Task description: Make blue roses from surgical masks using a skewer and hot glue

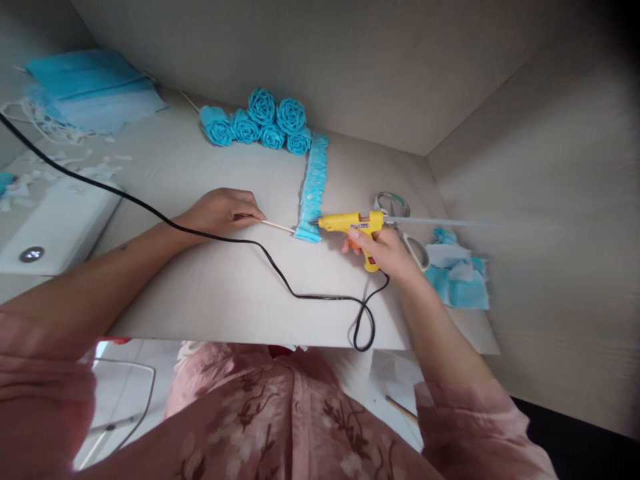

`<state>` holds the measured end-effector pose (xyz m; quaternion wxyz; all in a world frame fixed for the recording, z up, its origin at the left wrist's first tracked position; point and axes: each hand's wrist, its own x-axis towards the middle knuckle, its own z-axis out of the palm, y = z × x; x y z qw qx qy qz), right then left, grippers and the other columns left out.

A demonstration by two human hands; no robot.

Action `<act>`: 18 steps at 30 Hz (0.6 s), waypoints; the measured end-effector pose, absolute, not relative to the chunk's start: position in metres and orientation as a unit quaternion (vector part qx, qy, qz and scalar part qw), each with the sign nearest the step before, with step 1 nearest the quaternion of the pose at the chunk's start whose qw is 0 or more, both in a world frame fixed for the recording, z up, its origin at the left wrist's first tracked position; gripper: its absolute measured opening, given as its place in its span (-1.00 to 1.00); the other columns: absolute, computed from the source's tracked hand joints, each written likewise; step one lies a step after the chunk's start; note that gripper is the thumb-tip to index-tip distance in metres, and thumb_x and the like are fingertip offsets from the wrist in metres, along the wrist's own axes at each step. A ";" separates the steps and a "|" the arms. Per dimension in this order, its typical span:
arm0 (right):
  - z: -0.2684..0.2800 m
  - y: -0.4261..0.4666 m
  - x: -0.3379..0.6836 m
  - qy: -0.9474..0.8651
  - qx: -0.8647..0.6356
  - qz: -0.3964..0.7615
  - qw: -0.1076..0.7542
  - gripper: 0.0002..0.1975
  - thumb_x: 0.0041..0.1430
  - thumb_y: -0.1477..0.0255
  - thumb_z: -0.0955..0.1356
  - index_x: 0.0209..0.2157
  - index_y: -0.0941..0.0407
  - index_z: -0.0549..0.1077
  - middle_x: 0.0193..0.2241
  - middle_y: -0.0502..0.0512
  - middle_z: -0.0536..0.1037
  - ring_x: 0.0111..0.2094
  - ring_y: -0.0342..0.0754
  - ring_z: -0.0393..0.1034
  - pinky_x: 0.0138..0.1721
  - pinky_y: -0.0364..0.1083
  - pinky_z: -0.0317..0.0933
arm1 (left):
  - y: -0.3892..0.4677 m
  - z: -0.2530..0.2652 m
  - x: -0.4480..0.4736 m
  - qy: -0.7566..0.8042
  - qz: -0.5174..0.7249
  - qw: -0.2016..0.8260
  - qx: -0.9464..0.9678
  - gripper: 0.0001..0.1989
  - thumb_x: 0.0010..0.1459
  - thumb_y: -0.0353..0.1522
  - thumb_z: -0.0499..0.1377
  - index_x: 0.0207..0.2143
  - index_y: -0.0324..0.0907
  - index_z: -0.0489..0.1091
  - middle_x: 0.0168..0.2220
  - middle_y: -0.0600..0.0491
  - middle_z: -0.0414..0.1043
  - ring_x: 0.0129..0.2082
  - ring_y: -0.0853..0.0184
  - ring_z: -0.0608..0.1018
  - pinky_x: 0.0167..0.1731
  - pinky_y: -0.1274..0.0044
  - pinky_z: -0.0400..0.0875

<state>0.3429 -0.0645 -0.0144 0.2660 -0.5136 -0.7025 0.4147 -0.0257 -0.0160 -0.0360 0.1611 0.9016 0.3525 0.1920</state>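
Between the fingers of my left hand (225, 210) is a thin wooden stick (279, 227). Its far end lies on the near end of a ruffled blue strip (314, 183), which stretches away from me on the table. My right hand (383, 250) is wrapped around the grip of a yellow hot glue gun (345, 222). The gun's nozzle points left and is at the strip's near end, close to the stick's tip; whether it touches cannot be made out. A long clear glue stick (435, 221) sticks out of the gun's back.
Several blue rolled flowers (263, 107) sit at the table's back, near blue face masks (95, 83). A black cord (240, 240) crosses my left forearm. Scissors (416, 252) lie behind my right hand, with blue scraps (463, 283) further right. A white device (60, 220) stands left.
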 end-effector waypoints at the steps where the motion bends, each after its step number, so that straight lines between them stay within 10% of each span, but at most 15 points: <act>1: -0.015 -0.065 0.342 -0.702 -0.513 0.415 0.268 -0.43 0.24 -0.15 0.36 -0.43 0.09 0.56 -0.46 0.10 0.58 -0.49 -0.10 0.34 -0.47 -0.10 0.19 | -0.016 -0.036 -0.026 0.353 0.190 0.161 0.902 -0.63 0.38 -0.22 0.05 -0.21 -0.12 0.66 -0.19 -0.05 0.65 -0.24 0.30 0.61 -0.19 0.55 0.42; 18: -0.014 -0.066 0.338 -0.698 -0.508 0.418 0.283 -0.40 0.20 -0.18 0.36 -0.43 0.11 0.54 -0.48 0.11 0.57 -0.50 -0.10 0.32 -0.47 -0.11 0.19 | -0.014 -0.040 -0.028 0.354 0.183 0.148 0.905 -0.65 0.38 -0.24 0.06 -0.19 -0.12 0.65 -0.18 -0.04 0.65 -0.24 0.31 0.61 -0.20 0.57 0.39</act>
